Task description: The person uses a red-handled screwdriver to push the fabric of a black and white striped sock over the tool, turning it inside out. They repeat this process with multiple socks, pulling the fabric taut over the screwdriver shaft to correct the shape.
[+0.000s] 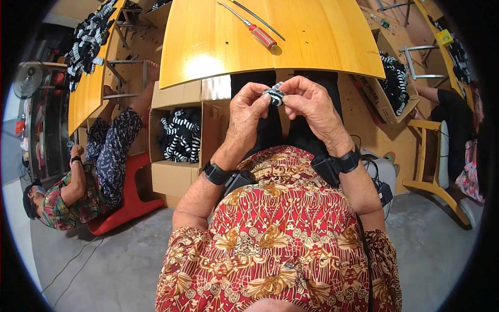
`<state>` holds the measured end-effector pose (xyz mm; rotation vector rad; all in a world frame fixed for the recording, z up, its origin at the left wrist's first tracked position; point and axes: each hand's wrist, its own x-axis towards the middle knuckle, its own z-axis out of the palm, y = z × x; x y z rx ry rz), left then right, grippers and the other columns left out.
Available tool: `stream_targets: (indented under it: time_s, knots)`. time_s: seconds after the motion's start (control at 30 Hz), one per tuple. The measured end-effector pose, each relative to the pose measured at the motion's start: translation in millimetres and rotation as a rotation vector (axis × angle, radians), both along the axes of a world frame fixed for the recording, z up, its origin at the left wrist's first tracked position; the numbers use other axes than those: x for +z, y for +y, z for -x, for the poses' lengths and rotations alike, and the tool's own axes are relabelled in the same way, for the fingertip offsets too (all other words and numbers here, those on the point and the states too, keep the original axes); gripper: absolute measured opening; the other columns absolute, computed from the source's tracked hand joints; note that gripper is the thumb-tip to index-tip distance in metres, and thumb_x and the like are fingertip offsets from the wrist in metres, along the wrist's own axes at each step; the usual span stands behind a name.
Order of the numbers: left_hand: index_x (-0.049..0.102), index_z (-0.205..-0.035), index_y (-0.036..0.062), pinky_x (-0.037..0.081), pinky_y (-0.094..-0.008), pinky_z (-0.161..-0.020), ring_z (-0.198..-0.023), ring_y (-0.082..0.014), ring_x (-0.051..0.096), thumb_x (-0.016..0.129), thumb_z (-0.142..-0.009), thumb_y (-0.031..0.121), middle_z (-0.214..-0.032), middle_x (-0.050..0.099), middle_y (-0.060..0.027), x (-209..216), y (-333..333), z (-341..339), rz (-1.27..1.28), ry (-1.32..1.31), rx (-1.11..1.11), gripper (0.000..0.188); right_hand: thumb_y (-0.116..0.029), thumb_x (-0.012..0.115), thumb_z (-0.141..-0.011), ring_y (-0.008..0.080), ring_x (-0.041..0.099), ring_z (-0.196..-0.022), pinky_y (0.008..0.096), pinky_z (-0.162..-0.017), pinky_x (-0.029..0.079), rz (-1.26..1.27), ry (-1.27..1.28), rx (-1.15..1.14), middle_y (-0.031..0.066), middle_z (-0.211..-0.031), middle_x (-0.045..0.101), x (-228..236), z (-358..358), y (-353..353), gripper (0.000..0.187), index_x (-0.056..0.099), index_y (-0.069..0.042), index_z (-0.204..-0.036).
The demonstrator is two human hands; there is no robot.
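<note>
Just past the near edge of the yellow table (322,39), both my hands meet over a small black-and-white striped knitted piece (275,96). The fingertips of my left hand (244,112) pinch its left side. On the other side, my right hand (314,106) grips it between thumb and fingers. The piece is bunched up, and its full shape is partly hidden by my fingers. On the tabletop beyond lies a screwdriver with a red handle (262,37), beside a thin dark rod (262,22).
An open cardboard box (174,179) with striped knitted pieces (181,136) stands left of my legs. Another such box (383,108) is at the right. One person (78,192) sits far left on a red chair (136,195); a wooden chair (423,183) stands at right.
</note>
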<state>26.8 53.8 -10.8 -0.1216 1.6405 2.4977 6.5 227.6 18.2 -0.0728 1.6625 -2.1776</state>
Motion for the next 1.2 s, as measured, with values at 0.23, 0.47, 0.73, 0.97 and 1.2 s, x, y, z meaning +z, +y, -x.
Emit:
stream_targets:
  time_s: [0.23, 0.47, 0.73, 0.97, 1.2]
  knots:
    - [0.058, -0.096, 0.0029, 0.039, -0.0183, -0.056, -0.064, -0.0035, 0.047, 0.06, -0.089, 0.004, -0.079, 0.057, 0.0021, 3, 3, 3, 0.057, -0.022, -0.085, 0.007, -0.006, 0.06, -0.083, 0.0056, 0.058, -0.062, 0.0194, -0.057, 0.049, -0.301, 0.057, -0.024, 0.0029, -0.078, 0.064, 2, 0, -1, 0.014, 0.066, 0.001, -0.094]
    - [0.061, -0.099, 0.003, 0.037, -0.0177, -0.057, -0.065, -0.0034, 0.046, 0.06, -0.09, 0.006, -0.081, 0.057, 0.0031, 2, 5, -2, 0.15, -0.042, -0.107, 0.01, -0.006, 0.061, -0.082, 0.0051, 0.056, -0.062, 0.0188, -0.055, 0.046, -0.101, -0.102, 0.117, 0.001, -0.076, 0.063, -12, 5, 15, 0.012, 0.067, -0.001, -0.091]
    - [0.061, -0.105, 0.0051, 0.039, -0.017, -0.06, -0.066, -0.0018, 0.047, 0.062, -0.092, 0.013, -0.083, 0.058, 0.0056, -8, -2, 2, -0.019, -0.202, -0.282, 0.015, -0.004, 0.062, -0.084, 0.0053, 0.056, -0.059, 0.0199, -0.055, 0.048, -0.367, 0.096, -0.025, 0.0015, -0.071, 0.063, 3, -5, 2, 0.006, 0.066, 0.0, -0.086]
    - [0.061, -0.107, 0.007, 0.044, -0.0177, -0.067, -0.075, -0.0034, 0.054, 0.063, -0.093, 0.015, -0.091, 0.06, 0.0046, 2, -2, 1, -0.408, -0.31, -0.419, 0.017, -0.004, 0.062, -0.084, 0.0053, 0.056, -0.059, 0.0198, -0.053, 0.046, -0.321, 0.089, -0.087, 0.0011, -0.071, 0.063, 1, -1, 3, 0.006, 0.066, 0.0, -0.086]
    - [0.06, -0.102, 0.0081, 0.046, -0.0178, -0.07, -0.081, -0.0051, 0.058, 0.064, -0.093, 0.018, -0.093, 0.062, 0.0027, -10, -9, 1, -0.042, -0.108, -0.272, 0.014, -0.003, 0.062, -0.085, 0.0042, 0.054, -0.065, 0.0185, -0.058, 0.044, -0.259, 0.068, -0.09, 0.0001, -0.076, 0.063, -4, -2, 1, 0.005, 0.065, -0.001, -0.088]
